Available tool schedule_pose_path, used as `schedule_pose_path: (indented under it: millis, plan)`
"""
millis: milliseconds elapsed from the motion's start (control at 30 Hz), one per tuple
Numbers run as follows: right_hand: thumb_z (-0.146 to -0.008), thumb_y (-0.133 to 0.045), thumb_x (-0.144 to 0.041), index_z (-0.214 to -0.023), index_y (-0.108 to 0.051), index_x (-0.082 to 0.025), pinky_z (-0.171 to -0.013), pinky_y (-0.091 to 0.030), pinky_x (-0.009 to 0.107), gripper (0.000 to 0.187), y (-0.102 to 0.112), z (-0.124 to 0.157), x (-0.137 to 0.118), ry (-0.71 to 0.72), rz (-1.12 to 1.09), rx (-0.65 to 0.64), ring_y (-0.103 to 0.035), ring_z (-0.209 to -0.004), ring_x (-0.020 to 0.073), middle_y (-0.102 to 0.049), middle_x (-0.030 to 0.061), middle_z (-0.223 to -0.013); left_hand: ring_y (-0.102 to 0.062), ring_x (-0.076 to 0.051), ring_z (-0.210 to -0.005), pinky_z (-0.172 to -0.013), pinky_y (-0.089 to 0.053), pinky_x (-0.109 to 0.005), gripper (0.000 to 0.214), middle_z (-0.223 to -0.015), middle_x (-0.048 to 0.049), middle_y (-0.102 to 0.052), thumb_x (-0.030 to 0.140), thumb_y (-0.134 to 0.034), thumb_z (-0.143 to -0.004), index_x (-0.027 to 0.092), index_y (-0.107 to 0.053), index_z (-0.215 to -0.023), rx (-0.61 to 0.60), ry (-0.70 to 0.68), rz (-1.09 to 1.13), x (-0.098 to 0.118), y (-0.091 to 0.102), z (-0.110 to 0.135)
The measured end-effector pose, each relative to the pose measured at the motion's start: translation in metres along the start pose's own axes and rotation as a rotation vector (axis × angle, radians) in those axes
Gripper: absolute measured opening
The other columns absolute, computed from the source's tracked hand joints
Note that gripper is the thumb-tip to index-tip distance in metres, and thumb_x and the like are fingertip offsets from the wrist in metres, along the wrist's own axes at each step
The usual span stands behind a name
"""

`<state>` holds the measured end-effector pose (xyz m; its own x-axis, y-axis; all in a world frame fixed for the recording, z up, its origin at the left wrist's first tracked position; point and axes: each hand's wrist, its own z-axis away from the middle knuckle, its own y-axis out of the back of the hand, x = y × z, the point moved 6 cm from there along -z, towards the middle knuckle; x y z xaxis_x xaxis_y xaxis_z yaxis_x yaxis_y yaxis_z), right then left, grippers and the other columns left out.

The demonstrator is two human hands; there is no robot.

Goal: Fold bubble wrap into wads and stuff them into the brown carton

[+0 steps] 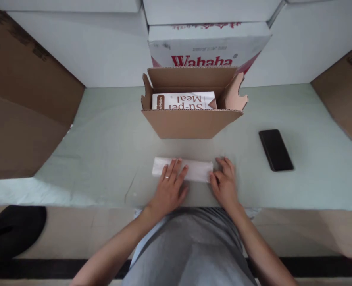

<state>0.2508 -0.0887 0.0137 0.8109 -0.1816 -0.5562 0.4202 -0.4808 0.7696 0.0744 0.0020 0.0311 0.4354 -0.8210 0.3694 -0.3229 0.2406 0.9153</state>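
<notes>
A flat white folded strip (198,169), like folded paper or thin plastic, lies lengthwise on the green cloth near the table's front edge. My left hand (171,186) rests on its left half, fingers stretched out over it. At the strip's right end is my right hand (226,182), its thumb side touching the end and its fingers loosely bent and apart. Just beyond stands an open cardboard box (190,124) with its flaps up. Inside it sits a white carton (184,100) with brown print reading "Su-per Meal", upside down from here.
A black phone (276,150) lies on the cloth (104,147) to the right. Behind the box stands a white "Wahaha" carton (208,43) among stacked white boxes. Large brown cartons flank the table at left (24,99) and right. A round black base (18,230) stands on the floor at left.
</notes>
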Motion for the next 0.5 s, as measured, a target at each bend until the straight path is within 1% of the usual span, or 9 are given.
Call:
schedule_pose_path:
  millis: [67, 133, 200, 233, 300, 367, 400, 433, 500]
  plan:
    - [-0.087, -0.049, -0.02, -0.068, -0.057, -0.018, -0.105, -0.033, 0.06, 0.021, -0.003, 0.005, -0.007, 0.024, -0.056, -0.047, -0.03, -0.134, 0.0307, -0.049, 0.0123, -0.13, -0.013, -0.033, -0.142, -0.111, -0.021, -0.056, 0.063, -0.152, -0.0186, -0.022, 0.027, -0.049, -0.087, 0.014, -0.025, -0.143, -0.077, 0.032, -0.005, 0.006, -0.016, -0.001]
    - [-0.088, -0.047, -0.019, -0.072, -0.056, -0.018, -0.105, -0.034, 0.057, 0.018, -0.004, 0.009, -0.01, 0.045, -0.134, -0.097, -0.034, -0.131, 0.029, -0.049, 0.0123, -0.13, -0.014, -0.034, -0.142, -0.111, -0.017, -0.058, 0.063, -0.152, -0.0188, -0.022, 0.03, -0.049, -0.087, 0.013, -0.026, -0.143, -0.111, 0.059, -0.007, 0.005, -0.026, -0.002]
    - [-0.088, -0.046, -0.018, -0.088, -0.056, -0.02, -0.103, -0.037, 0.055, 0.01, 0.001, 0.011, -0.008, 0.051, -0.207, -0.112, -0.04, -0.127, 0.0269, -0.05, 0.0125, -0.129, -0.017, -0.033, -0.141, -0.112, -0.016, -0.057, 0.059, -0.151, -0.0172, -0.025, 0.028, -0.048, -0.087, 0.014, -0.031, -0.141, -0.131, 0.048, 0.0, 0.0, -0.03, -0.003]
    - [-0.087, -0.047, -0.017, -0.1, -0.055, -0.021, -0.102, -0.038, 0.055, 0.016, 0.004, 0.011, -0.006, 0.059, -0.225, -0.115, -0.042, -0.126, 0.0264, -0.049, 0.0131, -0.129, -0.018, -0.032, -0.141, -0.112, -0.016, -0.056, 0.057, -0.151, -0.0163, -0.026, 0.025, -0.048, -0.087, 0.014, -0.033, -0.141, -0.139, 0.035, 0.007, -0.003, -0.031, -0.003]
    - [-0.084, -0.05, -0.017, -0.125, -0.044, -0.021, -0.102, -0.039, 0.055, 0.042, 0.006, 0.011, -0.003, 0.104, -0.21, -0.156, -0.04, -0.129, 0.0274, -0.043, 0.0157, -0.135, -0.019, -0.031, -0.141, -0.112, -0.015, -0.055, 0.054, -0.15, -0.0155, -0.029, 0.021, -0.046, -0.087, 0.014, -0.035, -0.139, -0.151, 0.0, 0.036, -0.01, -0.029, -0.002]
    - [-0.082, -0.052, -0.016, -0.137, -0.032, -0.022, -0.103, -0.038, 0.056, 0.06, 0.003, 0.01, -0.006, 0.195, -0.162, -0.241, -0.033, -0.134, 0.0293, -0.034, 0.0173, -0.143, -0.021, -0.029, -0.141, -0.113, -0.015, -0.054, 0.051, -0.149, -0.0151, -0.032, 0.022, -0.043, -0.088, 0.014, -0.037, -0.139, -0.163, -0.059, 0.089, -0.016, -0.026, -0.002]
    - [-0.081, -0.053, -0.014, -0.138, -0.031, -0.023, -0.103, -0.037, 0.057, 0.062, 0.0, 0.011, -0.009, 0.246, -0.143, -0.276, -0.03, -0.136, 0.0297, -0.03, 0.0164, -0.146, -0.022, -0.028, -0.141, -0.113, -0.015, -0.054, 0.051, -0.148, -0.0147, -0.033, 0.023, -0.042, -0.089, 0.015, -0.037, -0.139, -0.176, -0.1, 0.118, -0.017, -0.024, -0.003]
    - [-0.08, -0.052, -0.012, -0.137, -0.034, -0.025, -0.103, -0.038, 0.057, 0.06, -0.002, 0.011, -0.014, 0.298, -0.136, -0.289, -0.029, -0.137, 0.0295, -0.03, 0.0146, -0.147, -0.022, -0.027, -0.141, -0.113, -0.014, -0.054, 0.05, -0.148, -0.0141, -0.034, 0.023, -0.042, -0.089, 0.016, -0.037, -0.139, -0.193, -0.149, 0.145, -0.018, -0.022, -0.004]
    - [-0.079, -0.05, -0.008, -0.127, -0.045, -0.027, -0.102, -0.04, 0.055, 0.052, -0.004, 0.012, -0.025, 0.407, -0.149, -0.29, -0.033, -0.135, 0.028, -0.037, 0.0107, -0.144, -0.02, -0.026, -0.141, -0.114, -0.013, -0.053, 0.054, -0.149, -0.0128, -0.033, 0.022, -0.044, -0.086, 0.017, -0.037, -0.139, -0.238, -0.251, 0.184, -0.019, -0.02, -0.006]
